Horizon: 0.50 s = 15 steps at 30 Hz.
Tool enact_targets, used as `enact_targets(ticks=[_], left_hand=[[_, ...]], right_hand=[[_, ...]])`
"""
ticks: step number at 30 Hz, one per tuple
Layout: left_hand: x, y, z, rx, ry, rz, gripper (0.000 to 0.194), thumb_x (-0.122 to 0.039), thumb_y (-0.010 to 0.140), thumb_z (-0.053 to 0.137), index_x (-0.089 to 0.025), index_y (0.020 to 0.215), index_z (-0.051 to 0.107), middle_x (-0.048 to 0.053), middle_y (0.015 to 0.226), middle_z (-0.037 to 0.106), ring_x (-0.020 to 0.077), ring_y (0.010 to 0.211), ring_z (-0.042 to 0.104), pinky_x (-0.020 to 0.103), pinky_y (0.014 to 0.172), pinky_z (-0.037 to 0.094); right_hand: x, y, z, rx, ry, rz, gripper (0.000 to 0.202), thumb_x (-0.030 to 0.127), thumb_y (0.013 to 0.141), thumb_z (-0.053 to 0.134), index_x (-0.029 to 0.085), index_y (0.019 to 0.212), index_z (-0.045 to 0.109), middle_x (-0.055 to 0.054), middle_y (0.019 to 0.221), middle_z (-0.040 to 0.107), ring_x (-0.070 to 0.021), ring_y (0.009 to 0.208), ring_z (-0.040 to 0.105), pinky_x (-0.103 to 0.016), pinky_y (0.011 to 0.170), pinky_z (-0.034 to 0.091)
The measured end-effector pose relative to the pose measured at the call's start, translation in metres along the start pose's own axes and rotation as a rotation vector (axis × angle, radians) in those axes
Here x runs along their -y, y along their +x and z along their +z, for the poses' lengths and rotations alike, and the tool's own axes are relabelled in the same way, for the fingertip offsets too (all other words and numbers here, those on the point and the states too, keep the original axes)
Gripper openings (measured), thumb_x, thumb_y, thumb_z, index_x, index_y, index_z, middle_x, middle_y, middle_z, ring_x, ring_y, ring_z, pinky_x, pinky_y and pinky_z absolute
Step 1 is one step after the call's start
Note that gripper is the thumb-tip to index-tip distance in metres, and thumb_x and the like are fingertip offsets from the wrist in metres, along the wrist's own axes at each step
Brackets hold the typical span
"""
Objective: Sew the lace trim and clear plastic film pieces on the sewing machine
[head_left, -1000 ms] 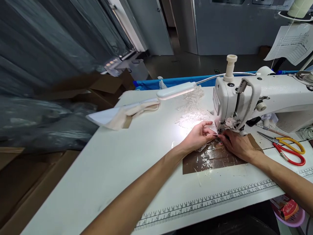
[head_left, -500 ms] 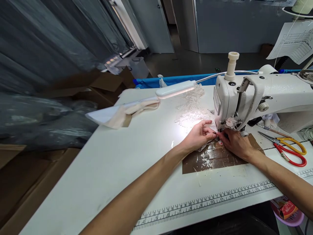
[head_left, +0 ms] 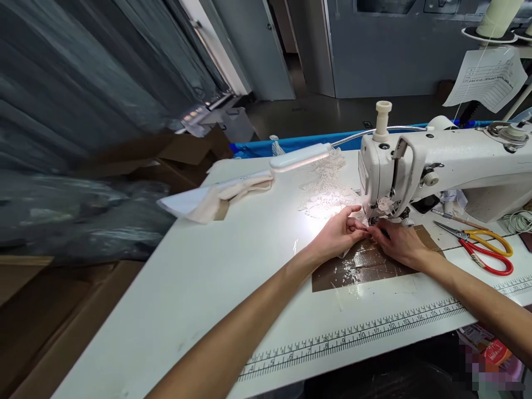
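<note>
At the needle end of a white sewing machine [head_left: 384,166], the fingertips of my two hands meet. My left hand [head_left: 341,231] is closed in a pinch on white lace [head_left: 326,200], whose edge peeks out beneath it and which spreads behind over the table. A thin dark bit shows at its fingertips, too small to name. My right hand [head_left: 394,239] lies just below the presser area, its fingers pressed together; what they hold is hidden. Under both hands is a brown shiny sheet [head_left: 332,277] stuck to the tabletop.
Yellow-and-red-handled scissors [head_left: 484,249] lie right of my right hand, near a thin pointed tool [head_left: 461,219]. A white lamp [head_left: 300,157] lights the lace. Folded cream cloth [head_left: 245,188] lies at the far left. A printed ruler [head_left: 353,338] runs along the front edge.
The view has shifted slightly, so the machine and scissors appear a little further left. Both hands stay at the needle area, with only small finger movement.
</note>
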State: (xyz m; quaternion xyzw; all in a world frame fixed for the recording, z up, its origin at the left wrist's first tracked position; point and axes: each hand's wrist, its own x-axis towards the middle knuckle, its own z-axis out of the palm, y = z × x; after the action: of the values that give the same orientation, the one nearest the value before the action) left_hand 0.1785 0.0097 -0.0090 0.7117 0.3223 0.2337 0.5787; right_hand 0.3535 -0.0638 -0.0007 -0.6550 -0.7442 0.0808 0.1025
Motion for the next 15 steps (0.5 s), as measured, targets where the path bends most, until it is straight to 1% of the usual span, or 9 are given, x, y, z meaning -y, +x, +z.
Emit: enact_targets(ticks=[2,4,5,7,9,10,12,15], left_hand=[[-0.010,-0.006,-0.007,0.021,0.179,0.100,0.035,-0.032,0.080,0.070,-0.018,0.110,0.059,0.005,0.090,0.071,0.0152,0.074,0.064,0.028,0.067,0.049],[-0.022,-0.013,-0.016,-0.011,0.400,0.225,0.021,-0.035,0.083,0.067,-0.019,0.097,0.067,0.004,0.090,0.071,0.0146,0.071,0.062,0.028,0.065,0.049],[-0.026,-0.015,-0.020,-0.037,0.497,0.288,0.017,-0.035,0.085,0.065,-0.020,0.091,0.069,0.004,0.088,0.070,0.0145,0.071,0.061,0.028,0.065,0.048],[-0.031,-0.018,-0.025,-0.066,0.636,0.387,0.018,-0.033,0.088,0.059,-0.020,0.085,0.070,0.004,0.085,0.069,0.0147,0.072,0.061,0.028,0.066,0.049],[-0.029,-0.018,-0.024,-0.032,0.698,0.442,0.020,-0.031,0.090,0.055,-0.020,0.084,0.071,0.005,0.085,0.068,0.0148,0.073,0.062,0.028,0.065,0.050],[-0.025,-0.017,-0.022,0.000,0.707,0.458,0.021,-0.031,0.091,0.054,-0.020,0.086,0.071,0.005,0.086,0.069,0.0151,0.074,0.063,0.028,0.066,0.051],[-0.017,-0.014,-0.016,0.061,0.705,0.490,0.021,-0.032,0.091,0.054,-0.020,0.092,0.072,0.006,0.092,0.069,0.0162,0.081,0.064,0.029,0.071,0.054],[-0.005,-0.011,-0.008,0.090,0.736,0.531,0.022,-0.033,0.091,0.056,-0.020,0.100,0.070,0.007,0.099,0.069,0.0179,0.089,0.065,0.032,0.076,0.056]], right_hand=[[-0.010,-0.010,-0.009,0.028,0.008,-0.045,0.039,0.043,0.101,0.034,0.020,0.093,0.064,-0.004,0.071,0.066,-0.0180,0.061,0.058,-0.027,0.055,0.030],[-0.024,-0.020,-0.016,0.014,-0.026,-0.046,0.043,0.044,0.102,0.033,0.019,0.087,0.065,-0.005,0.069,0.064,-0.0176,0.060,0.056,-0.028,0.056,0.031],[-0.031,-0.024,-0.019,-0.015,-0.060,-0.031,0.044,0.043,0.102,0.032,0.019,0.086,0.065,-0.006,0.071,0.064,-0.0183,0.063,0.056,-0.029,0.058,0.032],[-0.044,-0.030,-0.022,-0.105,-0.129,-0.021,0.044,0.042,0.101,0.032,0.016,0.089,0.067,-0.012,0.084,0.065,-0.0221,0.074,0.057,-0.031,0.065,0.037],[-0.051,-0.031,-0.024,-0.201,-0.140,-0.060,0.040,0.039,0.100,0.036,0.014,0.096,0.067,-0.016,0.101,0.064,-0.0264,0.088,0.056,-0.036,0.076,0.041],[-0.052,-0.030,-0.023,-0.221,-0.113,-0.089,0.037,0.036,0.099,0.037,0.014,0.098,0.067,-0.017,0.104,0.063,-0.0271,0.092,0.055,-0.038,0.080,0.042],[-0.047,-0.026,-0.021,-0.193,-0.013,-0.124,0.030,0.030,0.097,0.040,0.015,0.096,0.067,-0.014,0.101,0.063,-0.0255,0.093,0.055,-0.038,0.084,0.043],[-0.035,-0.016,-0.015,-0.081,0.136,-0.098,0.024,0.023,0.094,0.044,0.016,0.091,0.067,-0.010,0.093,0.063,-0.0217,0.088,0.057,-0.033,0.080,0.045]])
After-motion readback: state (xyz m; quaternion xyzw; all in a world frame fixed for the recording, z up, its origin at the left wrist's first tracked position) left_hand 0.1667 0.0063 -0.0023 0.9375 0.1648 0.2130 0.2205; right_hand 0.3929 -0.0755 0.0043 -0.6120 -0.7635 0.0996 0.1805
